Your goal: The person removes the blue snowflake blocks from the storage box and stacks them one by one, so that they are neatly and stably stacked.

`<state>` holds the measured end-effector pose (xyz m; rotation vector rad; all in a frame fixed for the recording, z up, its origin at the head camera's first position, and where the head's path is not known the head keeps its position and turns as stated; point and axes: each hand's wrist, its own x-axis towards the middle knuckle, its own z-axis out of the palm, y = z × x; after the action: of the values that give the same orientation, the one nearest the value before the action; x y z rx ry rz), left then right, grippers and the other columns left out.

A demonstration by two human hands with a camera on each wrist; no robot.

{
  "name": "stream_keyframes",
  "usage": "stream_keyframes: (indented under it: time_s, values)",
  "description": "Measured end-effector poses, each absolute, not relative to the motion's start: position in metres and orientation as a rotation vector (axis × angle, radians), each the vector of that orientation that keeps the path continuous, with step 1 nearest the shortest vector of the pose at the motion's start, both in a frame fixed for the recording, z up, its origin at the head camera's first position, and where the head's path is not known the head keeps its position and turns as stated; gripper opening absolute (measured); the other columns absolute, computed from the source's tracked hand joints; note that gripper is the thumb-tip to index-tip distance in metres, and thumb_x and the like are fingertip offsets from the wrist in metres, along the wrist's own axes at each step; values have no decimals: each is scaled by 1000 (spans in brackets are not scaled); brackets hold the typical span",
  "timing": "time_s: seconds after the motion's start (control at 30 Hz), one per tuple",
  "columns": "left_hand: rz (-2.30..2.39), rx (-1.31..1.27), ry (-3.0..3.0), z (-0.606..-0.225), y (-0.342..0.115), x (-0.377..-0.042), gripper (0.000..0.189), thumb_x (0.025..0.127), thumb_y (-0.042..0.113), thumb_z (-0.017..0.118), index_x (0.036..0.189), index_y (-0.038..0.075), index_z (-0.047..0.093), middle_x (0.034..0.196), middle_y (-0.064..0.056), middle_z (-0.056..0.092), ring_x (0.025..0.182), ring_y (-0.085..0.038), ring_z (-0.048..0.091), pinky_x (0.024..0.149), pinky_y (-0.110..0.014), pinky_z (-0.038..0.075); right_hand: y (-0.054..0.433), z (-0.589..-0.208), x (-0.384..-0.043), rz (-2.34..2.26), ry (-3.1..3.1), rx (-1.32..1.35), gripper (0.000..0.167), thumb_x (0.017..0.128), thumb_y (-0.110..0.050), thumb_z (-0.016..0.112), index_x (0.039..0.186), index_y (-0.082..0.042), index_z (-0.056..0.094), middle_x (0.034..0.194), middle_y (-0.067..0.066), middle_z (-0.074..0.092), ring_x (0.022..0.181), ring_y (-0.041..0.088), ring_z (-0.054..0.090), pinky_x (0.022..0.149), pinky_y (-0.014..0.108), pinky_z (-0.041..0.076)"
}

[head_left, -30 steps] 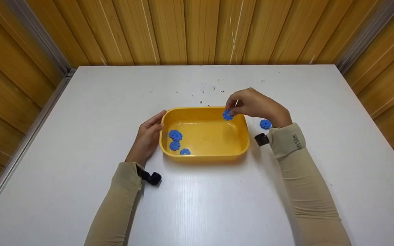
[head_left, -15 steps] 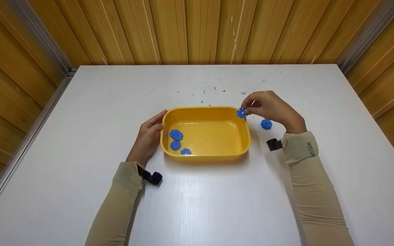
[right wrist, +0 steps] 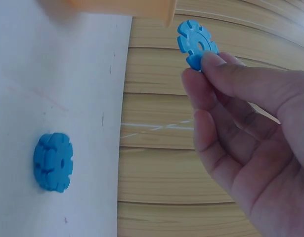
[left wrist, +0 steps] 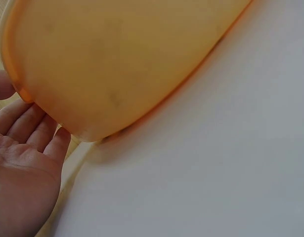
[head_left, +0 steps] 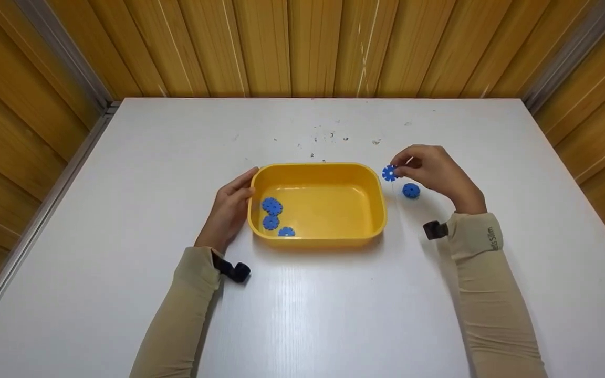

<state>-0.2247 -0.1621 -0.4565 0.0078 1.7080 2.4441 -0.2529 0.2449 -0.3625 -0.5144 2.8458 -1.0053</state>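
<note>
We see the right hand (head_left: 431,165) up over the desk (head_left: 313,315), just past the right end of the yellow tub (head_left: 329,218). Its grip is closed on one small blue wheel (head_left: 386,172), held at the edge by the thumb and a fingertip. The wheel has little slots all around and a hole in the middle. Its other fingers are curled in.

Near that hand, a small stack of blue wheels (head_left: 406,190) sits on the desk. We can't tell just how many are in it.

The left hand (head_left: 229,207) rests on the left end of the tub. Its grip is loose, with the fingers almost straight along the outside.

In the left part of the tub we see four blue wheels. Two lie one partly over the other (head_left: 273,207), one sits just below them (head_left: 270,224), and one is by the front side (head_left: 285,230), which hides part of it.

We see tan sleeves (head_left: 176,315) on both arms and a yellow wood wall (head_left: 302,47) behind the desk.
</note>
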Motion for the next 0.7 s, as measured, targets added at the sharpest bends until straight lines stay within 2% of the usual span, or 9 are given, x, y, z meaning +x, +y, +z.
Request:
stream_keyframes:
  time_s: [0.2, 0.43, 0.53, 0.7]
  values:
    - [2465, 23, 1700, -458, -161, -225, 56, 99, -3, 45, 155, 1, 39, 167, -9, 34, 156, -19, 29, 127, -32, 28, 256, -368, -251, -988, 2816, -500, 21, 97, -7, 67, 116, 0, 71, 116, 18, 72, 102, 30, 70, 81, 7, 54]
    - [2471, 12, 1690, -457, -161, -225, 57, 99, -4, 45, 156, 1, 38, 167, -9, 33, 156, -19, 30, 127, -32, 29, 264, -377, -253, -917, 2804, -439, 23, 99, -10, 66, 119, -2, 71, 119, 18, 71, 102, 29, 66, 80, 7, 50]
    - [2474, 11, 1685, -457, -161, -225, 57, 99, -4, 46, 156, 1, 39, 167, -9, 34, 156, -19, 30, 127, -32, 29, 269, -380, -254, -887, 2818, -442, 22, 98, -8, 66, 118, -1, 72, 117, 19, 71, 101, 30, 65, 82, 11, 50]
    - [2472, 9, 1691, -457, -161, -225, 56, 100, -4, 46, 155, 1, 39, 167, -9, 34, 156, -18, 30, 127, -31, 28, 276, -382, -256, -857, 2801, -385, 24, 99, -8, 65, 121, -1, 71, 119, 21, 70, 103, 32, 63, 94, 34, 56]
